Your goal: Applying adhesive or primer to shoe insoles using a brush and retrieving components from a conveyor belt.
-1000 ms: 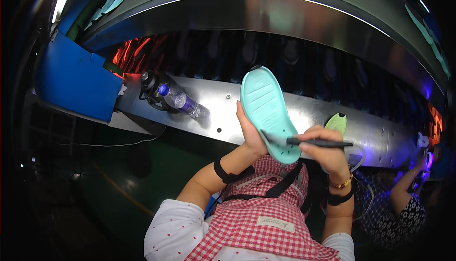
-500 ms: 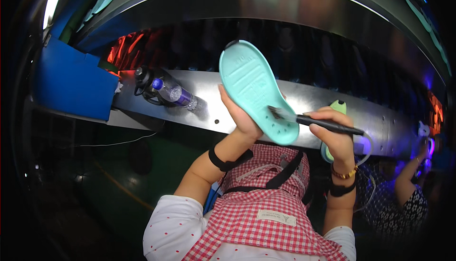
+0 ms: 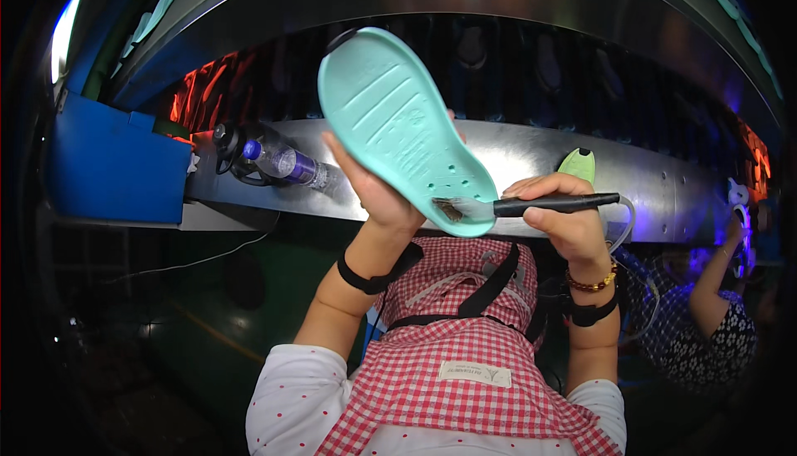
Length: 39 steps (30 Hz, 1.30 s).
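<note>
A mint-green shoe sole [image 3: 378, 103] is tilted up in front of me, its ribbed face with several small holes showing. My left hand [image 3: 378, 186] grips it from beneath, thumb along its left edge and fingertips at its right edge. My right hand [image 3: 564, 215] is closed around a black-handled brush [image 3: 552, 204] with a thin pale tube running from its back end. The brush's bristles lie on the sole's narrower lower end, just below the holes. Behind my right hand, a lime-green sole [image 3: 578, 164] with a black tip rests on the metal bench, partly hidden.
The metal bench [image 3: 656, 190] runs across in front of me. On its left stand a clear bottle [image 3: 282, 161] with a purple label and a dark bottle [image 3: 226, 145]. A blue box [image 3: 120, 161] is at far left. Another person's arm [image 3: 716, 286] shows at right.
The mint sole and both hands have shifted left in the picture. The brush bristles have moved from above the holes to the sole's lower end, and the handle is now more level.
</note>
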Tool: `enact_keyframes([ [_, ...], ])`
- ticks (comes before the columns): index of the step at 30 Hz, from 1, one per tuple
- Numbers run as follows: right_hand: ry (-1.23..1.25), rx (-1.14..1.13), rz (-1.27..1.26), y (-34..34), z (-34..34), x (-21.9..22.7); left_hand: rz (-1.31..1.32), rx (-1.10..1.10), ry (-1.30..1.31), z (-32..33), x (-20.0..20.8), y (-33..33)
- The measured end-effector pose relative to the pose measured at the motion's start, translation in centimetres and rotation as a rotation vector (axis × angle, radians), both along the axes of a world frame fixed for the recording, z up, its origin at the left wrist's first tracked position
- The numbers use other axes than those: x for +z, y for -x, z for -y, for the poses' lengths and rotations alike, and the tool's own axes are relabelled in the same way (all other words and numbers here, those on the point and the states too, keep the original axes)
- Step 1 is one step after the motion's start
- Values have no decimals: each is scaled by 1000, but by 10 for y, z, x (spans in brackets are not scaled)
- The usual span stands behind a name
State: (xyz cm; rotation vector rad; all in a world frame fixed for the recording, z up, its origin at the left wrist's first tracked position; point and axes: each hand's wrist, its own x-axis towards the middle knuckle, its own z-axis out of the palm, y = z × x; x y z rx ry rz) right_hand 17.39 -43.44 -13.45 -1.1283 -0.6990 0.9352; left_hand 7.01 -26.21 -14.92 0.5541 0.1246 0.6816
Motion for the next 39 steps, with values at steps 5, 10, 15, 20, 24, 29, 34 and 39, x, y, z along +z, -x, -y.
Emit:
enact_keyframes([
  [5, -44, -110, -449, 18, -7, 11, 128, -224, 312, 39, -1, 5],
  [10, 221, 45, 185, 16, 5, 35, -47, -468, 70, 13, -27, 19],
  [15, 20, 253, 630, 8, 2, 41, -27, -857, 205, -9, -16, 11],
  [20, -18, 197, 724, -10, -1, 59, -379, -935, -28, -18, 12, 7],
  [24, 35, 459, 757, -13, -7, 64, -402, -983, -280, -24, 19, 9],
  [29, 23, 236, 819, -8, -3, 63, -435, -1053, -46, -30, 3, 15],
  [34, 110, 364, 803, 3, 11, 64, -394, -974, -120, -32, 5, 26],
  [39, 57, 208, 821, -1, 7, 50, -404, -923, -106, -37, 0, 25],
])
